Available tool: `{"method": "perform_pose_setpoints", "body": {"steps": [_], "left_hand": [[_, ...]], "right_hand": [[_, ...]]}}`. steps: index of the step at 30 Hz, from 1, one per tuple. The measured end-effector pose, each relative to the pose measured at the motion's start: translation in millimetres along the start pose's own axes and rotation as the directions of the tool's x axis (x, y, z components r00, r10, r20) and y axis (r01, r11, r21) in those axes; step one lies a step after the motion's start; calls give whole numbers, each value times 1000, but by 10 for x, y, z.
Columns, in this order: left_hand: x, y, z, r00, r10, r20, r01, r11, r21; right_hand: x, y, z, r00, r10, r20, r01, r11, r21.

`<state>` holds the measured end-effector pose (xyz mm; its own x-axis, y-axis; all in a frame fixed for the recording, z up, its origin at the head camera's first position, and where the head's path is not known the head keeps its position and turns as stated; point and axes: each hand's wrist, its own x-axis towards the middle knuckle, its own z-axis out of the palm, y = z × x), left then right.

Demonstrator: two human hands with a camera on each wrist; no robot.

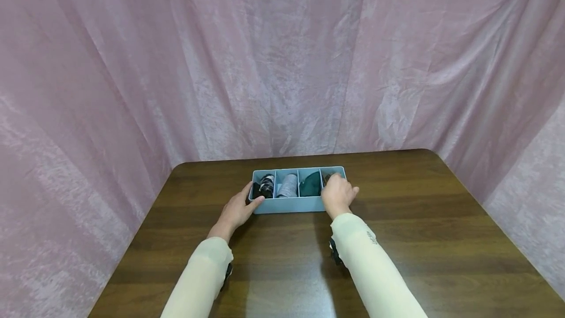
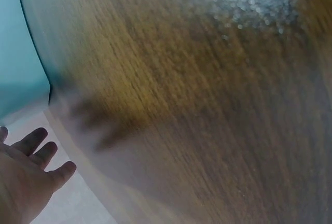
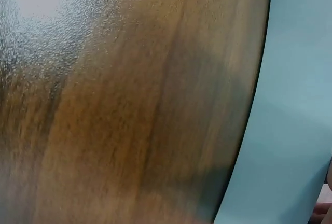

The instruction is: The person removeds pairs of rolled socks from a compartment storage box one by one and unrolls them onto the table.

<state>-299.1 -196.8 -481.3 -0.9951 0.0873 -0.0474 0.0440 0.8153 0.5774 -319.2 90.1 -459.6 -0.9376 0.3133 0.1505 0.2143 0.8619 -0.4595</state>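
Note:
A light blue divided box [image 1: 289, 205] sits on the table, its compartments in one row. From left to right lie a black-and-white patterned cloth roll [image 1: 267, 186], a grey cloth roll [image 1: 288, 185], a dark green folded cloth [image 1: 311, 184] and a brown patterned cloth [image 1: 327, 178]. My left hand [image 1: 236, 212] is at the box's left end, thumb by the front corner; its fingers [image 2: 44, 154] look spread in the left wrist view. Over the rightmost compartment is my right hand [image 1: 339, 194], its fingertips down at the brown cloth and mostly hidden. I cannot tell whether they grip it.
The brown wooden table [image 1: 282, 254] stretches around the box, with rounded far corners. A pink curtain [image 1: 282, 63] hangs behind its far edge and along both sides. In the right wrist view the box's side wall [image 3: 290, 105] fills the right.

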Motion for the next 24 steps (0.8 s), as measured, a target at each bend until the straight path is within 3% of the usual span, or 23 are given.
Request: {"method": "perform_pose_setpoints", "body": {"steps": [8, 13, 16, 20, 24], "left_hand": [[-2, 13, 21, 1000, -16, -6, 16, 1000, -3], [-3, 14, 18, 1000, -10, 2, 10, 1000, 4], [2, 18, 5, 1000, -2, -7, 2, 1000, 7], [-2, 27, 4, 1000, 1, -7, -1, 1000, 20], [-13, 41, 9, 1000, -1, 3, 1, 1000, 27]], "right_hand": [[20, 63, 33, 1000, 4, 4, -4, 999, 37], [1, 84, 33, 997, 29, -68, -20, 991, 132], [4, 62, 15, 997, 22, -79, -11, 991, 134], [21, 36, -41, 1000, 0, 19, -1, 998, 63], [55, 58, -114, 987, -22, 159, 18, 999, 29]]}}
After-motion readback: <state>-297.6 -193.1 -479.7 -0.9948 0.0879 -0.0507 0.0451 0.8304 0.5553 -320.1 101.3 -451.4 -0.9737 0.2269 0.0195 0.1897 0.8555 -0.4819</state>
